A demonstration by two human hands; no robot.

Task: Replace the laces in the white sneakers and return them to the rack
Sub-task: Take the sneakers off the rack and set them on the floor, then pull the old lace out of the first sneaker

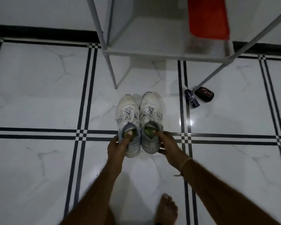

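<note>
L hand [116, 147] grips heel of left sneaker [128, 124], thumb inside collar; R hand [166, 147] same on right sneaker [150, 120]. Pair side by side, laced, toes twd rack [152, 52].

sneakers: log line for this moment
left hand grips sneaker | right hand grips other sneaker | rack ahead | both laced

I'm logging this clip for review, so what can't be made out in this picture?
Head view:
- Red object on the rack: blurred, cut off by the top edge; unidentifiable.
- Blue packet and black oval item by a rack leg: too small to read.
- Fingers of the left hand and right hand: partly hidden behind the heels of the left sneaker and right sneaker.
- Laces: too small and dim to judge.
</note>
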